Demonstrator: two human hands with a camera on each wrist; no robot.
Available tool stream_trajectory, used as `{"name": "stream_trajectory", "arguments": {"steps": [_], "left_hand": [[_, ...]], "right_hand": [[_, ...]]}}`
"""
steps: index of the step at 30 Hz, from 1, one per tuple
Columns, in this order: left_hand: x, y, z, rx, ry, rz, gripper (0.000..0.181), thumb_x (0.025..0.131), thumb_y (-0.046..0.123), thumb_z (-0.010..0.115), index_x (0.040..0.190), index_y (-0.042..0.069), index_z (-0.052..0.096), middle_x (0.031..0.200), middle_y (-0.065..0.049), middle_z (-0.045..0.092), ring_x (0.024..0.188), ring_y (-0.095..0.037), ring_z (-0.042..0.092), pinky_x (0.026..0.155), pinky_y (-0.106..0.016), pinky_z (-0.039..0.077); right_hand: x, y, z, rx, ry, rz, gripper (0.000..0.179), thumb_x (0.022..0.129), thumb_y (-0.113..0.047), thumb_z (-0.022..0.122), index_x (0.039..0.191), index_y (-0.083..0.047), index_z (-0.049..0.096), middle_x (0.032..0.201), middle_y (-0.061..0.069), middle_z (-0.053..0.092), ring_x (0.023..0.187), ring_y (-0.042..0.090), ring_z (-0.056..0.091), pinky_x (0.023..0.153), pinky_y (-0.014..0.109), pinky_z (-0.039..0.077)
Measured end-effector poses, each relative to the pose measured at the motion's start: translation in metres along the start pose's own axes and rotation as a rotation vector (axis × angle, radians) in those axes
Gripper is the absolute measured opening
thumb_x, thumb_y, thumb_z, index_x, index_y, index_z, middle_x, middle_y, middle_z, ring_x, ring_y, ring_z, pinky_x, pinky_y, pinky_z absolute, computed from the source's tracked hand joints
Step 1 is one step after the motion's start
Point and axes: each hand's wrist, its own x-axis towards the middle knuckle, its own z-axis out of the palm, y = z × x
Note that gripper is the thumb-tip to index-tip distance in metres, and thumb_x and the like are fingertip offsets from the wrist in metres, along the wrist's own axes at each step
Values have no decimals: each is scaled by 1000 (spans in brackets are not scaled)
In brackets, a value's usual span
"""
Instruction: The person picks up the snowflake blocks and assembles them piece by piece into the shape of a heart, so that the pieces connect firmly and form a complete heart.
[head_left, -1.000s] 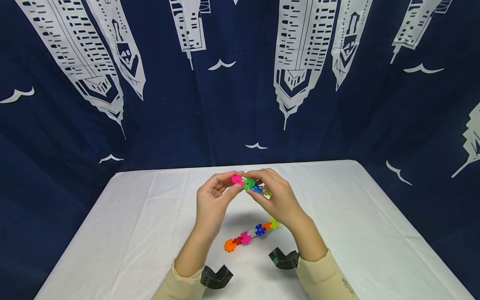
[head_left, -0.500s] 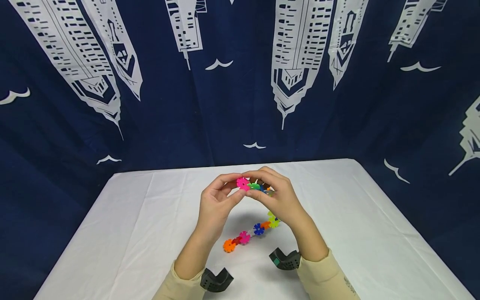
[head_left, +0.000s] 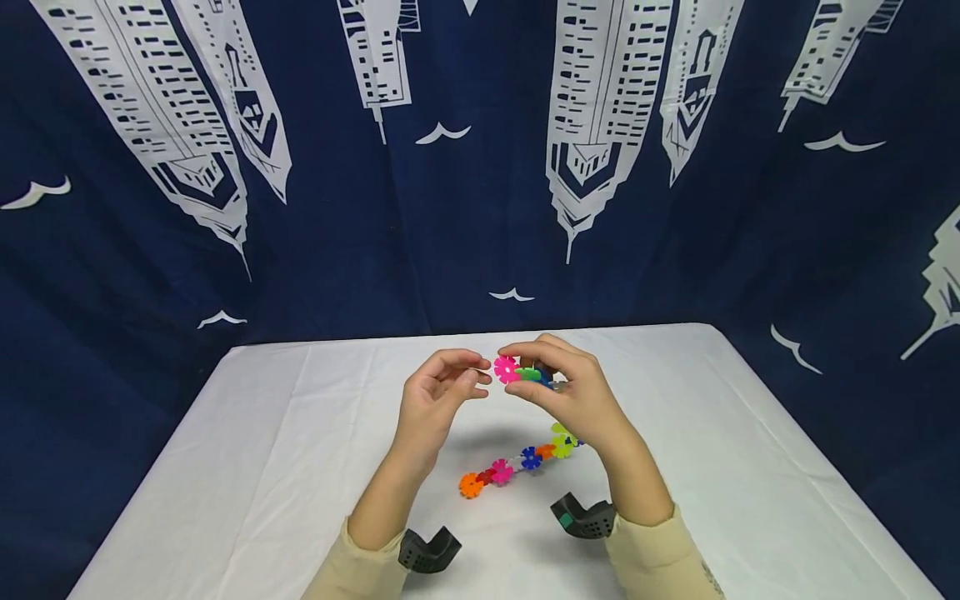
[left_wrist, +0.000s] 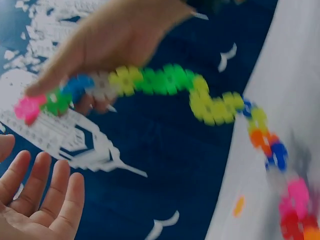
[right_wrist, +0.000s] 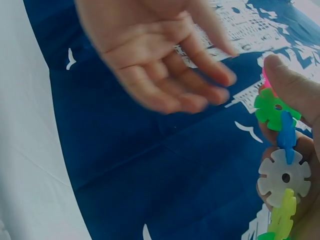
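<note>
My right hand (head_left: pixel 570 387) pinches the pink snowflake disc (head_left: pixel 506 368) at one end of a chain of slotted plastic discs, held above the table. Behind the pink come a green disc (right_wrist: pixel 274 109), a blue disc (right_wrist: pixel 287 135), a white disc (right_wrist: pixel 284 175) and a yellow disc (right_wrist: pixel 283 215). The left wrist view shows the chain (left_wrist: pixel 167 79) running from that hand down to the table, through more green, yellow, blue and orange. Its far end, an orange disc (head_left: pixel 471 485), lies on the white cloth. My left hand (head_left: pixel 435 404) holds nothing, its fingers loosely bent just left of the pink disc.
A white cloth covers the table (head_left: pixel 300 467). Behind it hangs a dark blue curtain (head_left: pixel 465 217) printed with white buildings and birds. Black wrist mounts (head_left: pixel 430 551) sit at both sleeves. A small orange shape (left_wrist: pixel 239 206) shows on the cloth in the left wrist view.
My left hand has let go of the pink disc and is now apart from it. My right hand has shifted right with the chain, and the part on the table has moved slightly right.
</note>
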Motion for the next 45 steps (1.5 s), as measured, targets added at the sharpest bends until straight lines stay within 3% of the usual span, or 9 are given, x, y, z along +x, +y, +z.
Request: {"name": "stream_trajectory", "arguments": {"steps": [5, 11, 17, 23, 29, 35, 40, 45], "left_hand": [[9, -28, -5, 135, 15, -121, 20, 98, 11, 61, 116, 3, 65, 116, -19, 67, 98, -21, 68, 87, -26, 58], [32, -73, -3, 254, -7, -250, 21, 96, 18, 66, 115, 11, 70, 118, -6, 69, 100, -17, 66, 87, -32, 55], [59, -114, 5, 432, -96, -272, 25, 96, 21, 66, 119, 15, 70, 122, -4, 70, 111, -22, 63, 91, -35, 55], [76, -145, 13, 640, -203, -347, 32, 93, 29, 70, 124, 21, 68, 129, -3, 68, 124, -25, 60, 106, -43, 50], [82, -152, 12, 870, -303, -345, 47, 93, 36, 69, 138, 26, 60, 143, -6, 57, 138, -31, 42, 121, -53, 23], [86, -152, 11, 1055, -398, -400, 53, 95, 41, 63, 146, 35, 50, 159, -8, 32, 151, -33, 17, 122, -64, -2], [86, -150, 13, 1109, -440, -414, 48, 96, 39, 62, 143, 34, 54, 167, -7, 21, 155, -36, 6, 121, -67, -5], [90, -154, 17, 1136, -374, -377, 42, 88, 41, 73, 130, 38, 66, 165, -5, 28, 154, -35, 13, 120, -68, -2]], "right_hand": [[-5, 3, -8, -28, -11, 33, 34, 81, -10, 82, 113, -15, 74, 82, -6, 61, 74, 9, 50, 64, 23, 45], [-10, 5, -19, -76, -1, 70, 35, 81, -10, 82, 114, -18, 74, 82, -7, 59, 75, 10, 50, 64, 22, 44], [-14, 7, -28, -104, -6, 106, 35, 82, -9, 81, 116, -18, 73, 83, -8, 60, 78, 9, 52, 69, 21, 47], [-14, 8, -33, -72, 3, 47, 37, 81, -4, 80, 116, -15, 73, 84, -6, 64, 78, 8, 53, 70, 21, 46], [-13, 8, -32, -76, -3, 49, 37, 82, -4, 80, 116, -16, 73, 87, -6, 66, 79, 8, 54, 70, 21, 47], [-12, 8, -30, -82, -6, 49, 36, 82, -5, 80, 116, -15, 73, 89, -5, 67, 78, 8, 54, 69, 21, 47], [-10, 8, -29, -105, -19, 55, 35, 82, -7, 81, 116, -15, 73, 92, -6, 69, 77, 8, 53, 67, 20, 47], [-8, 8, -30, -129, -25, 70, 35, 82, -9, 81, 116, -17, 73, 93, -7, 68, 77, 8, 52, 67, 21, 47]]}}
